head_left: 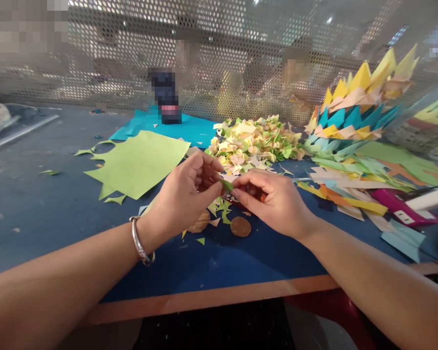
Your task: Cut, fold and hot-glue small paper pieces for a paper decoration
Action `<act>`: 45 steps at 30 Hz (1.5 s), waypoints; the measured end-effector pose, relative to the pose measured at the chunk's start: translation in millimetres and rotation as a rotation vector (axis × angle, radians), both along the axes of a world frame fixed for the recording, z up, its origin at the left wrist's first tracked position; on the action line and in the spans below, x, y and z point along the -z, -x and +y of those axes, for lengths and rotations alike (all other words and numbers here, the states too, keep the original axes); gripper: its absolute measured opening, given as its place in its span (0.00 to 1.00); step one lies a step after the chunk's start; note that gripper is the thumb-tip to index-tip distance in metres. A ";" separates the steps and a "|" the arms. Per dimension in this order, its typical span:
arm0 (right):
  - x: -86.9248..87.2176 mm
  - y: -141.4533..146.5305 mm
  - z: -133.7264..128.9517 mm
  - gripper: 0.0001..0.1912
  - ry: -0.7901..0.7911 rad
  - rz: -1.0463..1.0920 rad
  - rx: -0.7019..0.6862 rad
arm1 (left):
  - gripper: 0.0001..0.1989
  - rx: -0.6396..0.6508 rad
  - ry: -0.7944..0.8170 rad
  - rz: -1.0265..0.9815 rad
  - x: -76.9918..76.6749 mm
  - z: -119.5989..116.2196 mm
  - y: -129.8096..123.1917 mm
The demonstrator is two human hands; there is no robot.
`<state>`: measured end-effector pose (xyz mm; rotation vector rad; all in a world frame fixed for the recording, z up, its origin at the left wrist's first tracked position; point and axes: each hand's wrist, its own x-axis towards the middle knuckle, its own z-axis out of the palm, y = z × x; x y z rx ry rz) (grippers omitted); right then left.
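Your left hand (pixel 195 182) and your right hand (pixel 273 192) meet just in front of the heap of folded paper pieces (pixel 257 141), on your side of it. Both are pinched, thumb against fingers, on one small green paper piece (pixel 227 185) held between them above the counter (pixel 219 265). A silver bangle (pixel 138 243) circles your left wrist.

Nearer to you than the heap, two round brown discs (pixel 241 226) lie below your hands, with green and pale paper scraps (pixel 224 212) around them; your left hand partly covers one disc. Left of the heap you have a lime-green paper sheet (pixel 138 165) with a jagged, cut-away left edge, and a bright blue sheet (pixel 200 132) reaches from behind it to the heap's left side. Right of the heap stands a tiered stack of pointed paper strips (pixel 354 109) in yellow, peach and blue. Toward you from that side of the heap lies a magenta-and-white plastic block (pixel 401 209). Behind the heap is a perforated metal screen (pixel 211 43).
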<state>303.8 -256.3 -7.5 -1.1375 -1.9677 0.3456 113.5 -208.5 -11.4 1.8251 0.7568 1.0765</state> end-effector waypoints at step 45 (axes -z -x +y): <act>3.6 -3.4 2.3 0.06 0.140 0.125 -0.034 | 0.19 0.021 -0.110 0.133 -8.4 3.2 4.2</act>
